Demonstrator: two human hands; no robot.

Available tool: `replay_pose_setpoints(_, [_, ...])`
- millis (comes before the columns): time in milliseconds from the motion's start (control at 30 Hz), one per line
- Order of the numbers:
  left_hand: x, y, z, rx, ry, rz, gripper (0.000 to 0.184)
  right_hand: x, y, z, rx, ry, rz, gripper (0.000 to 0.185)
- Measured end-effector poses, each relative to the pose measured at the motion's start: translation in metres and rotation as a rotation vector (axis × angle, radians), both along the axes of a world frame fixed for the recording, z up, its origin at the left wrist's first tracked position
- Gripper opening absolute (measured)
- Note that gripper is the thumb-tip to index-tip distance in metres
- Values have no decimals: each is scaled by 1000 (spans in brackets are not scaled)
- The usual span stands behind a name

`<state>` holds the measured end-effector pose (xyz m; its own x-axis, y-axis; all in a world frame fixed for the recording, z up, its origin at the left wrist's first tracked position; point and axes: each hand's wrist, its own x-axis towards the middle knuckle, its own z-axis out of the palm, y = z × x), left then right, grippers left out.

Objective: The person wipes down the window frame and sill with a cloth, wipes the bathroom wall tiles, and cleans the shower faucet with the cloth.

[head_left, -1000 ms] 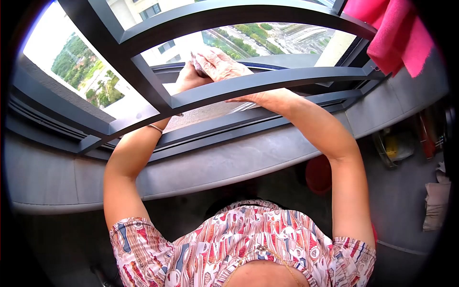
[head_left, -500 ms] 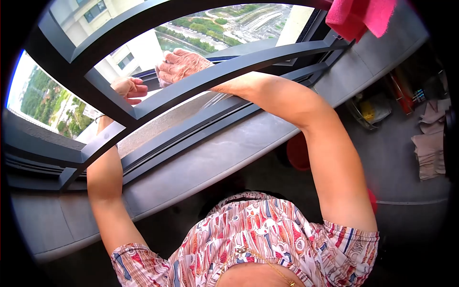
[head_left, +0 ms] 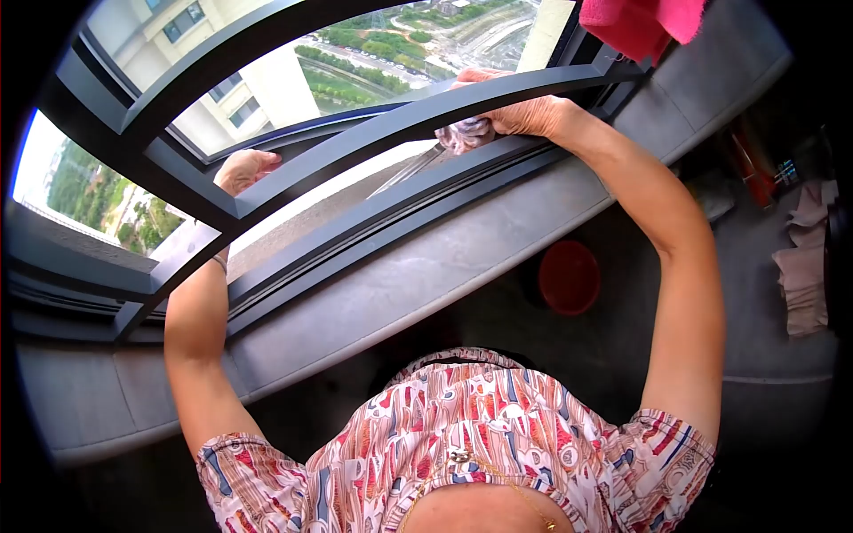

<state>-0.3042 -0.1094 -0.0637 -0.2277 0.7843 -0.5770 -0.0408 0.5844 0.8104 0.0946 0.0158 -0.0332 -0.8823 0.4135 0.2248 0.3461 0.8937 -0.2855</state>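
Both arms reach through openings of a dark window frame [head_left: 373, 133]. At the right opening, my right hand [head_left: 520, 115] is closed on a crumpled greyish-pink cloth [head_left: 466, 135], just above the lower rail. A bar of the frame crosses in front of part of this hand. Clear strips [head_left: 409, 171] lie on the outer ledge below the cloth. My left hand [head_left: 247, 169] is outside at the left, next to a frame bar, with its fingers bent and partly hidden by the bar.
A pink towel [head_left: 635, 25] hangs at the upper right. The grey tiled sill [head_left: 382, 284] runs diagonally below the window. On the floor are a red round container [head_left: 569, 278] and, at the right, beige cloths [head_left: 802, 275]. Buildings and roads show outside.
The two hands were together around the cloth and have moved apart. My right hand has gone right along the rail with the cloth; my left is at the left. The view has turned.
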Motion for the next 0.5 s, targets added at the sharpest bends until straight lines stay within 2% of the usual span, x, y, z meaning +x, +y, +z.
replay_pose_setpoints(33, [1, -1, 1, 1, 5, 4, 15, 9, 2, 2, -150, -1, -73, 23])
replay_pose_setpoints(67, [2, -2, 2, 2, 9, 8, 15, 16, 7, 6, 312, 12, 164, 27])
replay_pose_setpoints(100, [3, -3, 3, 3, 16, 10, 16, 24, 8, 7, 311, 13, 164, 27])
replay_pose_setpoints(167, [4, -3, 3, 9, 24, 12, 16, 37, 12, 9, -142, -71, -143, 54])
replay_pose_setpoints(200, [5, -3, 5, 15, 27, 8, 16, 39, 7, 22, -124, -193, -240, 46])
replay_pose_setpoints(233, [6, -2, 4, 14, 28, 6, 17, 47, 6, 25, -124, -199, -243, 46])
replay_pose_setpoints(267, [6, -3, 4, 19, 32, 1, 17, 58, 4, 27, -247, -137, -340, 32])
replay_pose_setpoints(300, [5, -2, 2, 17, 28, -1, 17, 63, 1, 29, -369, -72, -436, 27])
replay_pose_setpoints(333, [4, 0, 1, 29, 82, -33, 18, 64, 0, 30, -369, -76, -437, 27])
replay_pose_setpoints(367, [3, 0, 0, 43, 134, -62, 20, 63, -1, 31, -297, -165, -477, 23])
replay_pose_setpoints(400, [6, -3, 5, 109, 347, -216, 22, 62, -2, 33, -223, -256, -512, 20])
replay_pose_setpoints(433, [14, -9, 4, 200, 395, -157, 23, 61, -4, 33, -153, -345, -547, 18])
replay_pose_setpoints(467, [16, -7, 11, 198, 459, -293, 22, 64, 1, 27, -151, -348, -539, 18])
replay_pose_setpoints(500, [18, -5, 17, 194, 521, -424, 21, 68, 11, 18, 475, -300, -223, 14])
